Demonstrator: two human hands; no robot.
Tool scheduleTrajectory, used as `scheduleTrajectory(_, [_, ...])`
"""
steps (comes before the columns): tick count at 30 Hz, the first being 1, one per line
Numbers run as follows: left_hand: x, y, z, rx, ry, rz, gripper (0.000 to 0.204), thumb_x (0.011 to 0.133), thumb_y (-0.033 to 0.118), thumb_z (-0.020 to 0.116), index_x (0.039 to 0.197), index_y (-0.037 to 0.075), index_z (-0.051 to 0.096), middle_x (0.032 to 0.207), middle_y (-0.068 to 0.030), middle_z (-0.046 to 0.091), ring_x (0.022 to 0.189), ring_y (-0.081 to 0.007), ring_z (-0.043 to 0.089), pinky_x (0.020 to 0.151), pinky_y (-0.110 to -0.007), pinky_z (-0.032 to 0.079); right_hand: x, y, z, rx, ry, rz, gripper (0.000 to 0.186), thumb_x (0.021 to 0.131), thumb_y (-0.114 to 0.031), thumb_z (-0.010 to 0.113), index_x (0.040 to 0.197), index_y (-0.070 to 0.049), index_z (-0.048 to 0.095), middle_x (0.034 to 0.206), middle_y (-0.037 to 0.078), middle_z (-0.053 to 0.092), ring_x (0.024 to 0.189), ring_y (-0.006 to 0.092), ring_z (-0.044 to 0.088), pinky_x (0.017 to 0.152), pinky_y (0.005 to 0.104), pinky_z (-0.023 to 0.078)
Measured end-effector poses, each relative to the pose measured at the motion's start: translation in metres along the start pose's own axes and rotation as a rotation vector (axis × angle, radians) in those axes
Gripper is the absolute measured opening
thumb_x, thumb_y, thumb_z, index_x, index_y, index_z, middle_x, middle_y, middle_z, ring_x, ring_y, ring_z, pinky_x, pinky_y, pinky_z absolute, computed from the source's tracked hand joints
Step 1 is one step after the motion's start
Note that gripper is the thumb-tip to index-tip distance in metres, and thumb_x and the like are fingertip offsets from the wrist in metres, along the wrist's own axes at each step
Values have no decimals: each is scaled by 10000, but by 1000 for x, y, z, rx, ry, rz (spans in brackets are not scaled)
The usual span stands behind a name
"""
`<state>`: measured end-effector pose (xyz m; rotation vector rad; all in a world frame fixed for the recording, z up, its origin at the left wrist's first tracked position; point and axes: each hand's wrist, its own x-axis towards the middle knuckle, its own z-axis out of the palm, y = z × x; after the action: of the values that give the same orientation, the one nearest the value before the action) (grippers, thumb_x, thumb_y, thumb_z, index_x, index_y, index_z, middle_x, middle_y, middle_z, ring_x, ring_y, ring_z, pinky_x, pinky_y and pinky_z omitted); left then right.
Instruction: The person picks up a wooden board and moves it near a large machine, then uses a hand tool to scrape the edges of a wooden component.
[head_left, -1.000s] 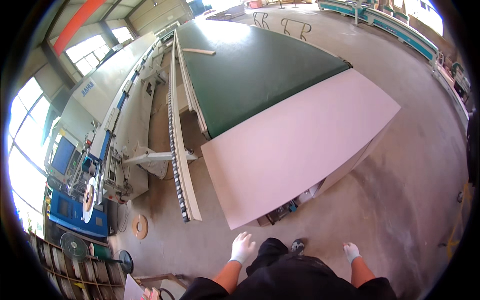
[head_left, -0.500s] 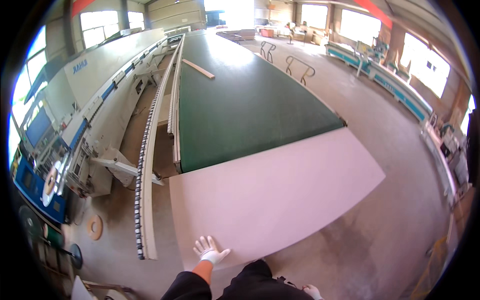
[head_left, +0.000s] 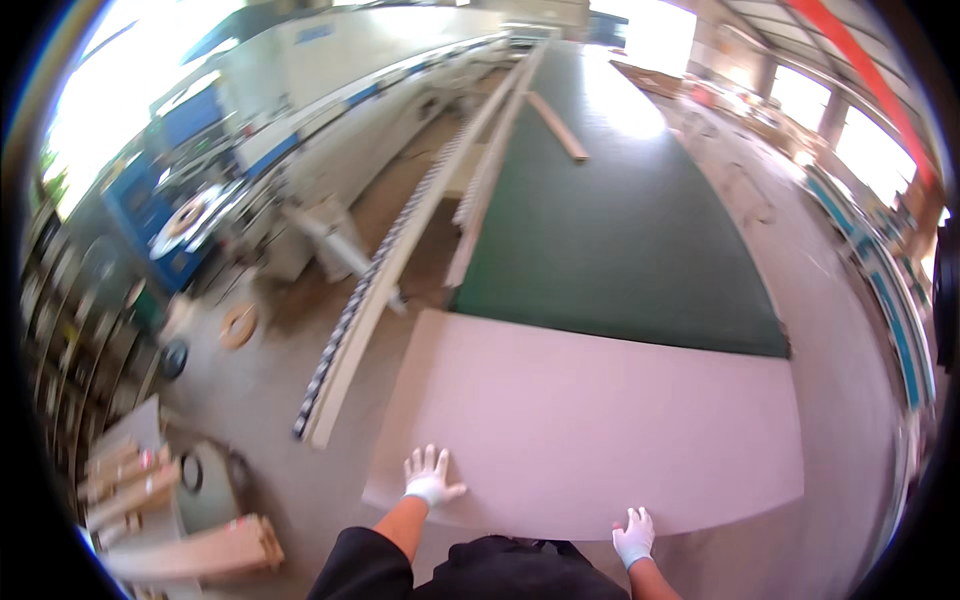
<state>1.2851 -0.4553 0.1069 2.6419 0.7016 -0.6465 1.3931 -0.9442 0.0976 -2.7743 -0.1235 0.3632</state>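
A large pale pinkish board [head_left: 610, 430] lies in front of me, its far edge against the end of a green conveyor belt [head_left: 620, 240]. My left hand [head_left: 432, 480], in a white glove, lies flat on the board near its left front corner, fingers spread. At the board's near edge is my right hand [head_left: 633, 537], also in a white glove. Its fingers point forward, slightly bent and apart; whether they press on the edge is hard to tell. Neither hand is wrapped round anything.
A narrow roller rail [head_left: 370, 310] runs along the belt's left side, beside a long white machine [head_left: 380, 60]. A wooden strip [head_left: 558, 125] lies on the belt. Bundled strips [head_left: 190, 545] sit at lower left, and a tan ring-shaped roll [head_left: 238, 326] lies on the floor.
My view has turned left. My right hand has come up from beside my body to the board's near edge. My left hand stays spread on the board.
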Motion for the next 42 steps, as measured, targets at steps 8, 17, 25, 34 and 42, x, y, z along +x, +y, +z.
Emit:
scheduleTrajectory(8, [-103,34,61,-617,142,-101,661,978,492,551,1447,27,546,1500,-211,534,1441,-357,436,1198,-415,355,77,6,12,-192,-48,-289,701,870,-271,703,1492,-34,481,1586,243,394,1498,394,337,1228,502,295])
scheduleTrajectory(17, [-348,10,266,-837,-192,-1015,652,954,511,498,1346,8,635,1422,-240,599,1344,-405,549,1126,-467,430,136,-31,23,-160,-23,-487,649,911,-163,643,1517,-36,446,1609,220,376,1497,389,340,1226,479,309])
scheduleTrajectory(25, [-364,77,342,-1083,0,-953,557,979,424,483,1327,22,648,1380,-232,629,1313,-408,569,1102,-467,445,157,-45,35,-195,-94,-506,661,950,-231,627,1526,21,423,1621,246,345,1523,376,299,1254,458,269])
scheduleTrajectory(34, [-316,33,307,-1243,364,-848,536,1018,456,475,1325,51,645,1396,-221,618,1331,-403,553,1107,-465,434,135,-111,19,-395,63,-911,479,956,-357,599,1317,-50,675,1305,183,690,1247,367,620,1099,460,459])
scheduleTrajectory(42, [-383,-27,348,-1262,518,-1236,396,952,258,463,1180,33,695,1243,-225,691,1183,-430,634,995,-496,503,85,-260,65,-455,-142,-1336,486,957,-351,601,1332,-49,665,1322,181,681,1252,358,619,1104,461,457])
